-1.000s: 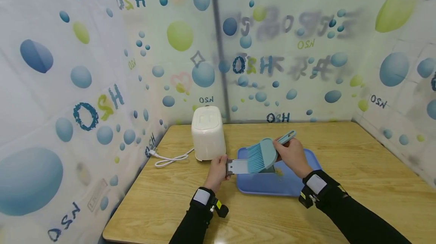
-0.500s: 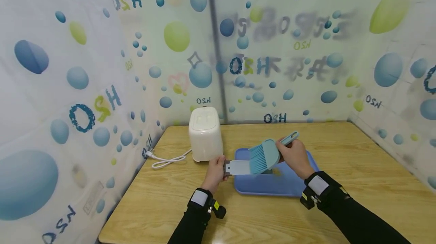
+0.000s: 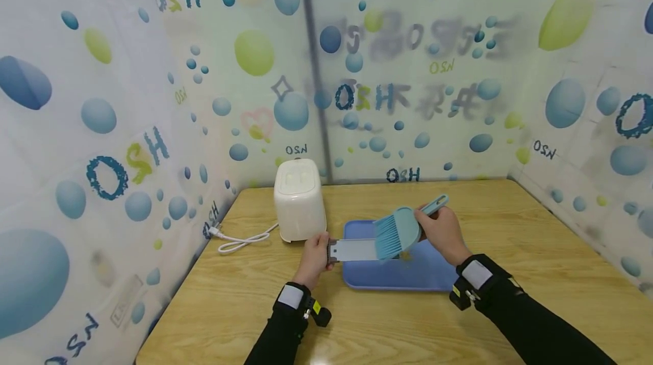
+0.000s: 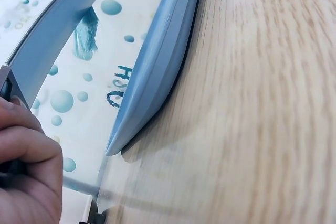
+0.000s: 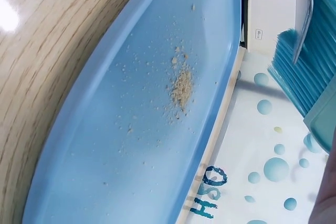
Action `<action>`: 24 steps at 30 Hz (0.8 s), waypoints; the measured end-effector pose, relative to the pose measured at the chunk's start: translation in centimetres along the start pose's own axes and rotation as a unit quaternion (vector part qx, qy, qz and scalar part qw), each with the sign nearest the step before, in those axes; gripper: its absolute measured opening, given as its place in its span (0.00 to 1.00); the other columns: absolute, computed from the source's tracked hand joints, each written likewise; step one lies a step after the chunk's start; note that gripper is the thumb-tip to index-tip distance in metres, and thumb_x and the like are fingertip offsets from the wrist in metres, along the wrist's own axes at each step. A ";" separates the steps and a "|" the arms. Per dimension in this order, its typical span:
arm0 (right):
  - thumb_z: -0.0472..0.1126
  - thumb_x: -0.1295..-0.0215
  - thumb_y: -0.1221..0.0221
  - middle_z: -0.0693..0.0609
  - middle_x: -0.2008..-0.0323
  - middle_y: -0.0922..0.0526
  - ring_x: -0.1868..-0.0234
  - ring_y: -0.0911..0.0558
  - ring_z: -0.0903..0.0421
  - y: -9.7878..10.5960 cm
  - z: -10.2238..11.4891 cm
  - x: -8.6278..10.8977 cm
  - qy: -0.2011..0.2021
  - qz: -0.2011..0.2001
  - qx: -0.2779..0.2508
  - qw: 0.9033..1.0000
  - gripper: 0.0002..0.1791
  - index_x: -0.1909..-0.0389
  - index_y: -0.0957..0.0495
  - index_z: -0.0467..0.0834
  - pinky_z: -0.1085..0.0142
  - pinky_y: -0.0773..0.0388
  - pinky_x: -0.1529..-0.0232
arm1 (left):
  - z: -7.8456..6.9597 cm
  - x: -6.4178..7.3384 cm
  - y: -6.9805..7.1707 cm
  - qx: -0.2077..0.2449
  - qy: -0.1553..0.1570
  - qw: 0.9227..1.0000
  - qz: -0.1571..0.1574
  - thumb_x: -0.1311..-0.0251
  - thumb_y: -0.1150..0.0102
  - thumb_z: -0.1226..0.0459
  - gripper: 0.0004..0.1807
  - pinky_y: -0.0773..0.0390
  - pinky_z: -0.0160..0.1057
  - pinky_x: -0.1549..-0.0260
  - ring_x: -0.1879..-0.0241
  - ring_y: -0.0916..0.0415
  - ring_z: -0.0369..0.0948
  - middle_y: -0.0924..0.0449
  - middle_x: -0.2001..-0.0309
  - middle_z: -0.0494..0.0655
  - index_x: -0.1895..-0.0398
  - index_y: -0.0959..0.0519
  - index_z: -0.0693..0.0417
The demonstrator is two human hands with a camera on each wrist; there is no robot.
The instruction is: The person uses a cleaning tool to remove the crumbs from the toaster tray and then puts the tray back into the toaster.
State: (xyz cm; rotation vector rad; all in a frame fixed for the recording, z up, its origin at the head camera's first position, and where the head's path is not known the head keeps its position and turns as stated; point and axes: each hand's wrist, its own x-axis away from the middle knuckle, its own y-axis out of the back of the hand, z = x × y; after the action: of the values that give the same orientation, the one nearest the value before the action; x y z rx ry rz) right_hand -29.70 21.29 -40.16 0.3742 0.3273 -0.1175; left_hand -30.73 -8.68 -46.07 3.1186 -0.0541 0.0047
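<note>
My left hand (image 3: 312, 260) grips the grey end of a flat silvery crumb tray (image 3: 356, 250), held out to the right above a shallow blue tray (image 3: 372, 279). Pinched by its handle in my right hand (image 3: 445, 234), a light blue brush (image 3: 407, 228) slants down, its bristles over the crumb tray's far end. In the right wrist view, bristles (image 5: 294, 72) overlap the crumb tray's edge. A small heap of tan crumbs (image 5: 181, 88) lies on the blue tray, with specks scattered around it. The brush hides part of the crumb tray's far end.
Behind my left hand stands a white toaster (image 3: 300, 200), with its white cord (image 3: 247, 241) lying bundled to the left. The wooden table (image 3: 388, 325) meets a patterned curtain (image 3: 449, 144) at the back and sides.
The brush has slid a little to the right along the crumb tray, towards its far end. My left hand and the crumb tray hold their place over the blue tray; the head view has turned slightly right.
</note>
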 end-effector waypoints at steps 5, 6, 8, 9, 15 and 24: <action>0.45 0.23 0.45 0.36 0.62 0.16 0.73 0.16 0.55 0.3 0.0 0.0 -0.001 -0.008 0.010 1.000 0.19 0.48 0.23 0.30 0.63 0.16 0.72 | -0.1 0.0 0.0 0.001 -0.001 1.000 -0.004 0.17 0.61 0.57 0.20 0.31 0.28 0.87 0.86 0.34 0.34 0.26 0.74 0.48 0.52 0.25 0.66; 0.44 0.23 0.45 0.36 0.62 0.16 0.73 0.16 0.55 0.4 0.0 0.0 -0.001 -0.009 0.012 1.000 0.19 0.48 0.23 0.30 0.63 0.16 0.72 | -0.1 0.0 0.0 0.001 -0.001 1.000 -0.005 0.17 0.61 0.58 0.20 0.31 0.28 0.87 0.86 0.34 0.34 0.26 0.74 0.48 0.52 0.25 0.67; 0.44 0.23 0.45 0.35 0.61 0.16 0.72 0.16 0.55 0.4 0.0 0.0 0.000 -0.013 0.015 1.000 0.18 0.48 0.23 0.30 0.61 0.16 0.71 | -0.2 0.1 0.0 0.002 0.000 1.000 -0.006 0.17 0.61 0.58 0.20 0.31 0.28 0.87 0.86 0.34 0.34 0.26 0.74 0.48 0.51 0.25 0.67; 0.44 0.23 0.45 0.35 0.61 0.16 0.72 0.15 0.56 0.5 0.0 0.0 0.000 -0.014 0.015 1.000 0.18 0.48 0.23 0.30 0.60 0.15 0.71 | -0.2 0.2 0.0 0.001 0.001 1.000 -0.007 0.17 0.61 0.58 0.20 0.31 0.27 0.87 0.86 0.34 0.34 0.26 0.73 0.48 0.51 0.25 0.67; 0.45 0.22 0.46 0.34 0.59 0.17 0.71 0.15 0.58 0.9 0.0 0.0 -0.006 -0.015 0.018 1.000 0.20 0.46 0.24 0.30 0.62 0.15 0.70 | -0.2 0.1 0.1 -0.003 0.001 1.000 -0.011 0.17 0.62 0.58 0.21 0.31 0.27 0.88 0.86 0.34 0.34 0.26 0.73 0.49 0.50 0.25 0.68; 0.48 0.22 0.46 0.35 0.59 0.17 0.71 0.16 0.60 2.0 0.0 0.1 0.002 -0.026 0.030 0.999 0.23 0.45 0.25 0.30 0.65 0.16 0.71 | -0.2 0.0 0.3 0.003 0.000 1.000 -0.008 0.17 0.64 0.60 0.20 0.31 0.28 0.88 0.86 0.33 0.34 0.26 0.74 0.49 0.51 0.25 0.68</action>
State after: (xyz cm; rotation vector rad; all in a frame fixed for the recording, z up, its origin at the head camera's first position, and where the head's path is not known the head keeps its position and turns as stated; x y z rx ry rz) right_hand -29.29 23.17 -39.53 0.4259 0.3386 -0.1779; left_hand -30.70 -8.97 -45.85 3.1250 -0.0306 0.0046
